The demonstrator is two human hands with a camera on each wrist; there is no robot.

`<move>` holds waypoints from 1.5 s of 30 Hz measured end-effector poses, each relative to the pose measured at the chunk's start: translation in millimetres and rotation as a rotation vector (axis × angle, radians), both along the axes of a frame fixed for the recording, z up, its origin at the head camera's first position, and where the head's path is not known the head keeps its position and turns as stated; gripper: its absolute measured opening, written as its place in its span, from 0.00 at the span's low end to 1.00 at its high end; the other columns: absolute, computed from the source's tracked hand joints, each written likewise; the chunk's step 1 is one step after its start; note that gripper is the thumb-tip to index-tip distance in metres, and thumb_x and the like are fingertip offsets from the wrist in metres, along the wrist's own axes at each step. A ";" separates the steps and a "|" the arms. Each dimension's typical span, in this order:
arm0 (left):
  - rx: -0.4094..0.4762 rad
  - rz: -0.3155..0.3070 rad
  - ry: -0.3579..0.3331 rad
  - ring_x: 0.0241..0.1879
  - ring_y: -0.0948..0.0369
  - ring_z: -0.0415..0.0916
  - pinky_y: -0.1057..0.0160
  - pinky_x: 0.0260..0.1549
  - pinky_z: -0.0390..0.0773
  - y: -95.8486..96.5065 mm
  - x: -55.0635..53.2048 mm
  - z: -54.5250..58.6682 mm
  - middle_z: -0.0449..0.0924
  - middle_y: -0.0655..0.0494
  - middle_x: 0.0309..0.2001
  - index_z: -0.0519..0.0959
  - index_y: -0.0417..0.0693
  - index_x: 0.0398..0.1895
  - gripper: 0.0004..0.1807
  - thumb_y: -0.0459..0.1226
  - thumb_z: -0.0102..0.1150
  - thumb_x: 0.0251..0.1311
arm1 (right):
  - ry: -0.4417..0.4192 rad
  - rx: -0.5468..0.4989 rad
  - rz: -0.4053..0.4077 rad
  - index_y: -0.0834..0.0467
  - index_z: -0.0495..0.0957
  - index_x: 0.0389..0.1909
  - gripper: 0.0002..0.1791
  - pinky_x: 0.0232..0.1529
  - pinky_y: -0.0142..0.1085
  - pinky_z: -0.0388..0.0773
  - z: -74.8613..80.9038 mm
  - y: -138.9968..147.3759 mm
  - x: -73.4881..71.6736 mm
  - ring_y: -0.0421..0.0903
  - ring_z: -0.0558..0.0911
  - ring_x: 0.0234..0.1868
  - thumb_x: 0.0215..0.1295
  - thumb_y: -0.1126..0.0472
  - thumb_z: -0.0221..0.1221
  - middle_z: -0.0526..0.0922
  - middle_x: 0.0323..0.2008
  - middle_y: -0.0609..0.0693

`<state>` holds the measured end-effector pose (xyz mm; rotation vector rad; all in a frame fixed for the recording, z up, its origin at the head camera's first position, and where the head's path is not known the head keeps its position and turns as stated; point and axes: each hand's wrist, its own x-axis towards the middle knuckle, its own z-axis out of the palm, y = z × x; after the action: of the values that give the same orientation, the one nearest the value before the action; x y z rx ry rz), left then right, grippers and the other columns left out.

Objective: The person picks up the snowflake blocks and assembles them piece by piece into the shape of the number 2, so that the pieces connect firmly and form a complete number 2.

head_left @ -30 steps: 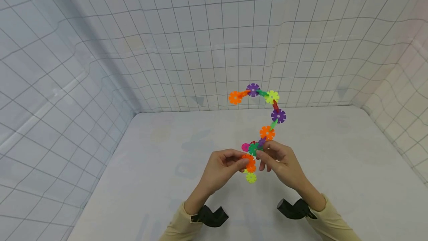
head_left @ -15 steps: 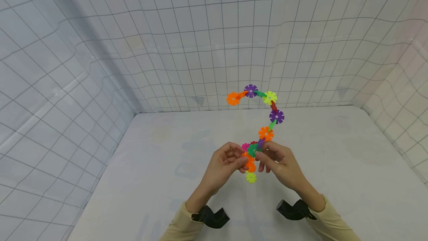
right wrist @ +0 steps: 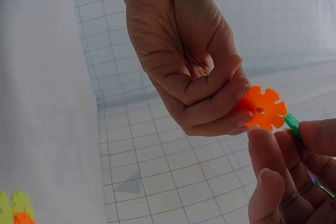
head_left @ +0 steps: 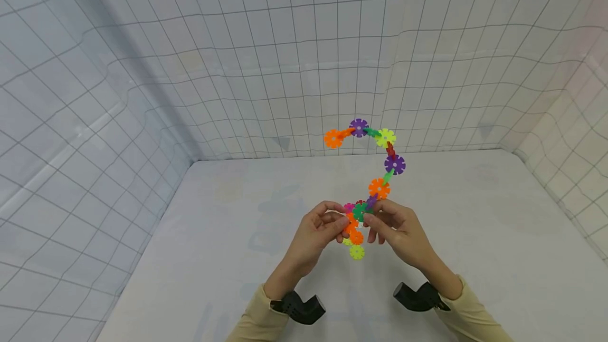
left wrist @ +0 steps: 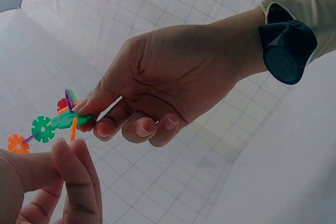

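Note:
My right hand [head_left: 404,234] pinches the green notched disc [head_left: 362,212] at the near end of a curved chain of snowflake discs. The chain rises away from me through a purple disc [head_left: 395,164] and a yellow-green disc [head_left: 385,138] to an orange end disc [head_left: 334,139]. Between thumb and fingers, my left hand [head_left: 319,234] holds an orange disc [right wrist: 262,107], partly covered by its fingers. In the right wrist view its notched edge meets the edge of the green disc [right wrist: 292,124]. The left wrist view shows the orange disc [left wrist: 74,128] edge-on against the green one.
Several loose discs lie on the white table [head_left: 228,236] under and behind the hands, among them a pink disc [head_left: 349,208], an orange disc [head_left: 357,238] and a yellow disc [head_left: 357,252]. A white grid-lined sheet [head_left: 304,67] rises behind and at both sides.
My left hand has shifted slightly and regripped the orange disc, bringing it up against the green disc. The chain swayed a little left and back while the right hand kept its pinch.

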<state>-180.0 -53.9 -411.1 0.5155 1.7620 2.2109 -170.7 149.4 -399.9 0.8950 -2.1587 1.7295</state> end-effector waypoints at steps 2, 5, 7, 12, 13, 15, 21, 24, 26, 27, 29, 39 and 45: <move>0.002 -0.005 0.002 0.28 0.59 0.73 0.67 0.32 0.76 0.2 0.0 -0.3 0.76 0.48 0.35 0.69 0.32 0.49 0.15 0.33 0.56 0.65 | -0.003 -0.002 0.001 0.59 0.75 0.34 0.10 0.17 0.37 0.75 0.3 0.0 0.2 0.43 0.78 0.19 0.63 0.77 0.53 0.79 0.27 0.48; 0.003 -0.017 0.002 0.29 0.58 0.72 0.67 0.32 0.76 0.6 0.5 -0.4 0.76 0.46 0.35 0.73 0.33 0.45 0.11 0.33 0.56 0.65 | -0.008 0.001 0.000 0.59 0.75 0.34 0.10 0.17 0.37 0.75 -0.1 0.4 0.4 0.43 0.78 0.19 0.63 0.77 0.53 0.78 0.26 0.48; -0.007 -0.027 0.004 0.29 0.58 0.72 0.67 0.32 0.76 0.9 1.1 -0.2 0.77 0.47 0.35 0.74 0.33 0.44 0.11 0.32 0.57 0.64 | -0.013 0.004 0.000 0.59 0.74 0.34 0.10 0.17 0.37 0.74 -0.4 0.6 0.6 0.43 0.78 0.18 0.63 0.77 0.53 0.78 0.24 0.49; -0.019 -0.059 0.011 0.33 0.58 0.77 0.61 0.38 0.78 0.4 2.3 -0.2 0.79 0.50 0.36 0.74 0.32 0.45 0.14 0.29 0.63 0.58 | -0.020 0.006 0.009 0.59 0.74 0.33 0.10 0.17 0.37 0.74 -0.7 0.2 1.2 0.43 0.77 0.18 0.63 0.77 0.53 0.78 0.23 0.49; -0.016 -0.064 0.016 0.33 0.58 0.78 0.60 0.39 0.78 0.1 2.6 0.1 0.80 0.50 0.36 0.74 0.32 0.45 0.15 0.29 0.64 0.57 | -0.018 0.005 0.009 0.59 0.74 0.34 0.10 0.17 0.37 0.74 -0.5 0.2 1.4 0.43 0.77 0.18 0.63 0.77 0.53 0.78 0.24 0.49; -0.016 -0.066 0.020 0.34 0.57 0.79 0.58 0.41 0.79 -0.7 3.0 0.4 0.80 0.50 0.36 0.74 0.32 0.45 0.17 0.29 0.66 0.55 | -0.015 0.003 0.008 0.59 0.74 0.34 0.10 0.17 0.37 0.74 0.1 0.0 1.7 0.43 0.78 0.19 0.63 0.77 0.53 0.78 0.25 0.48; -0.083 -0.004 0.084 0.31 0.54 0.78 0.61 0.35 0.79 -1.6 2.9 1.4 0.81 0.50 0.34 0.76 0.34 0.44 0.15 0.31 0.67 0.54 | -0.001 0.000 0.002 0.59 0.75 0.34 0.10 0.17 0.37 0.74 1.8 0.2 2.0 0.43 0.78 0.19 0.63 0.78 0.53 0.78 0.27 0.48; -0.120 0.040 0.147 0.29 0.56 0.78 0.61 0.32 0.80 -1.0 1.7 0.6 0.81 0.50 0.33 0.77 0.36 0.41 0.11 0.31 0.65 0.56 | 0.006 0.008 -0.006 0.59 0.75 0.34 0.10 0.17 0.37 0.74 1.9 0.5 2.0 0.42 0.78 0.19 0.62 0.78 0.53 0.78 0.27 0.48; -0.134 0.067 0.193 0.26 0.58 0.78 0.61 0.29 0.80 -0.3 0.9 -0.5 0.82 0.49 0.32 0.78 0.36 0.39 0.08 0.30 0.64 0.57 | 0.006 0.012 -0.013 0.59 0.75 0.34 0.10 0.17 0.37 0.74 2.2 0.8 2.2 0.42 0.78 0.18 0.62 0.78 0.54 0.78 0.26 0.47; -0.132 0.076 0.214 0.25 0.58 0.78 0.62 0.27 0.79 0.1 0.8 -0.8 0.82 0.48 0.31 0.78 0.36 0.38 0.07 0.29 0.64 0.57 | 0.005 0.013 -0.015 0.59 0.75 0.33 0.10 0.17 0.37 0.74 2.4 0.9 2.3 0.42 0.77 0.18 0.63 0.77 0.54 0.78 0.26 0.47; -0.120 0.082 0.266 0.23 0.56 0.79 0.62 0.23 0.79 0.7 1.4 -0.1 0.82 0.45 0.30 0.78 0.33 0.36 0.05 0.28 0.62 0.58 | 0.001 0.016 -0.018 0.58 0.75 0.33 0.10 0.17 0.37 0.74 2.7 1.0 2.5 0.42 0.77 0.18 0.63 0.77 0.54 0.78 0.26 0.47; -0.100 0.081 0.457 0.21 0.49 0.80 0.57 0.17 0.79 1.6 14.7 22.7 0.82 0.37 0.29 0.78 0.31 0.34 0.04 0.22 0.60 0.56 | 0.002 0.013 -0.018 0.59 0.75 0.34 0.10 0.17 0.37 0.74 2.6 1.6 2.6 0.42 0.78 0.19 0.63 0.77 0.54 0.78 0.26 0.47; -0.134 0.203 0.695 0.18 0.63 0.77 0.64 0.15 0.78 2.8 13.3 23.2 0.81 0.44 0.26 0.80 0.33 0.32 0.07 0.19 0.65 0.48 | -0.002 -0.004 -0.016 0.59 0.75 0.35 0.10 0.17 0.37 0.74 3.1 1.7 2.3 0.43 0.78 0.19 0.63 0.77 0.53 0.78 0.26 0.47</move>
<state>-166.8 -51.1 -387.8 1.2348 2.3604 2.1674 -168.4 151.1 -396.8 0.8728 -2.1571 1.7269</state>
